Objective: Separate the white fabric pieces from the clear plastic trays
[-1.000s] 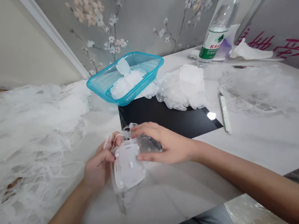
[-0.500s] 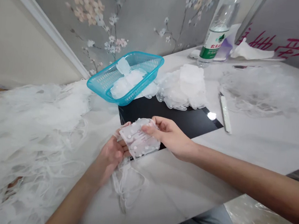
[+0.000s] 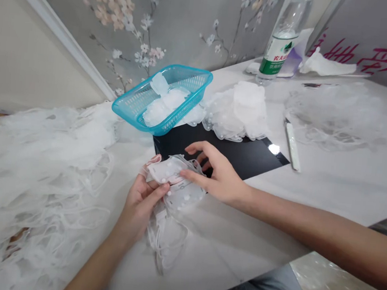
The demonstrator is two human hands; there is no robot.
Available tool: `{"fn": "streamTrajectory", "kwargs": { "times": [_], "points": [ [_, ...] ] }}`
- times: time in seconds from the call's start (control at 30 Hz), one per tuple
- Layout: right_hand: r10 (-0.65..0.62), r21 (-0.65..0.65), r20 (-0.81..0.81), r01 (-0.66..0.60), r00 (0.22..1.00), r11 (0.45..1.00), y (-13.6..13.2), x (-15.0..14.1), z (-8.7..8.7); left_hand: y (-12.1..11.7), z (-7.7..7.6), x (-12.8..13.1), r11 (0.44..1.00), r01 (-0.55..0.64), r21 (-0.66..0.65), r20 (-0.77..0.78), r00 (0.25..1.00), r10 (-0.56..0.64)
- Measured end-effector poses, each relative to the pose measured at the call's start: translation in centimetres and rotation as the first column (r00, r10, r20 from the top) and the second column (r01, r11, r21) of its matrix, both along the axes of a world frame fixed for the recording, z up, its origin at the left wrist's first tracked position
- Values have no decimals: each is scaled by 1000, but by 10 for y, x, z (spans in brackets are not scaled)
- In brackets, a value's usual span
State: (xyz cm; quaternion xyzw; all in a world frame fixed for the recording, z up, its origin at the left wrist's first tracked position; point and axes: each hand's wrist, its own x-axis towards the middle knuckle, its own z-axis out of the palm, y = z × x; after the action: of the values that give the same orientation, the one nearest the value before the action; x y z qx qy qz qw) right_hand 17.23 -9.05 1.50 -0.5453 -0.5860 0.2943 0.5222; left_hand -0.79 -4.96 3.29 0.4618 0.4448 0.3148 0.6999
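Note:
My left hand (image 3: 145, 199) is closed on a sheer white fabric piece (image 3: 187, 191) dotted with small pearl-like beads, its thumb pressing on the near side. Thin white strips (image 3: 167, 243) hang below that hand onto the table. Over the right side of the piece, my right hand (image 3: 220, 172) has its fingers lifted and spread, with the thumb tip at the fabric. Beneath both hands lies a flat black board (image 3: 243, 156). Behind it rests a pile of similar white pieces (image 3: 241, 111), and a blue plastic basket (image 3: 123, 109) contains more of them.
Loose white fabric netting (image 3: 41, 162) heaps up at the left. A craft knife (image 3: 292, 145) lies right of the board, near a tangle of sheer scraps (image 3: 340, 116). A water bottle (image 3: 280, 48) stands at the back by the flowered wall (image 3: 188, 21).
My right fingers have opened and lifted off the fabric piece. The piece has turned and folded a little, and my left thumb has come onto its front.

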Motion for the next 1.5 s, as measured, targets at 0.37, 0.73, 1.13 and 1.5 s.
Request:
{"fn": "streamTrajectory", "kwargs": {
  "times": [0.37, 0.73, 1.13, 1.5],
  "points": [
    [216, 196, 312, -286, 925, 938, -3, 3, 5, -2, 2, -2, 997, 77, -4, 12, 997, -77],
    [-14, 432, 428, -191, 904, 882, -6, 6, 10, -1, 5, -1, 1000, 18, 25, 8, 1000, -18],
    [15, 385, 755, -461, 656, 799, -8, -7, 6, 5, 0, 0, 983, -166, 82, -57, 984, 171],
    [-67, 447, 783, -485, 618, 751, -16, -15, 7, 11, -9, 0, 950, -277, 142, 8, 960, 279]
  ]
}}
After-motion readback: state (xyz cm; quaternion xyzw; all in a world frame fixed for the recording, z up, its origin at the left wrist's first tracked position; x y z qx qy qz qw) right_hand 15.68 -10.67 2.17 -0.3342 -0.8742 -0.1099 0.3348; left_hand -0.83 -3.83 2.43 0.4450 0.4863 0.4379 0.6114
